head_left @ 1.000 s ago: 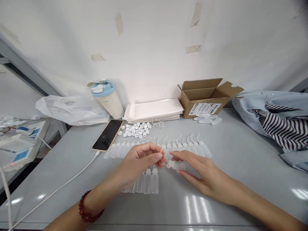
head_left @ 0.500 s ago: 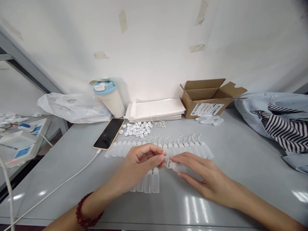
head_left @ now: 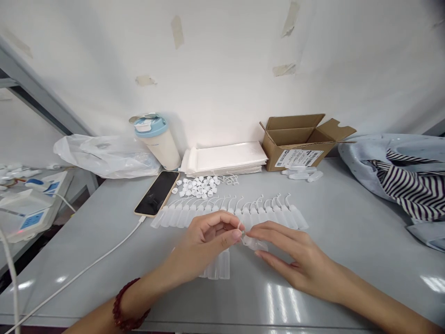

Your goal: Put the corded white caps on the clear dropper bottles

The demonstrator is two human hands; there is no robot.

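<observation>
In the head view, my left hand [head_left: 212, 243] pinches a thin white cord [head_left: 239, 226] between thumb and forefinger. That cord is at the neck of a small translucent plastic bottle [head_left: 256, 244], which lies tilted on its side. My right hand [head_left: 295, 253] steadies this bottle, forefinger above and thumb below, its fingertips close to the cord. Behind both hands stretches a row of similar bottles [head_left: 281, 215] with white cords at their necks. A few more bottles [head_left: 224, 266] lie below my left hand, which partly covers them.
Small white caps [head_left: 198, 187] are heaped behind the row, beside loose cords [head_left: 230, 178]. A phone [head_left: 157, 193] on a charging cable lies left. At the back stand a lidded cup [head_left: 163, 148], stacked white envelopes [head_left: 229, 157] and an open cardboard box [head_left: 302, 144]. Striped cloth [head_left: 406, 185] is at right.
My left hand has shifted slightly right, bringing its fingertips and the cord nearer my right fingertips. It now covers more of the front bottles. My right hand stays about where it was.
</observation>
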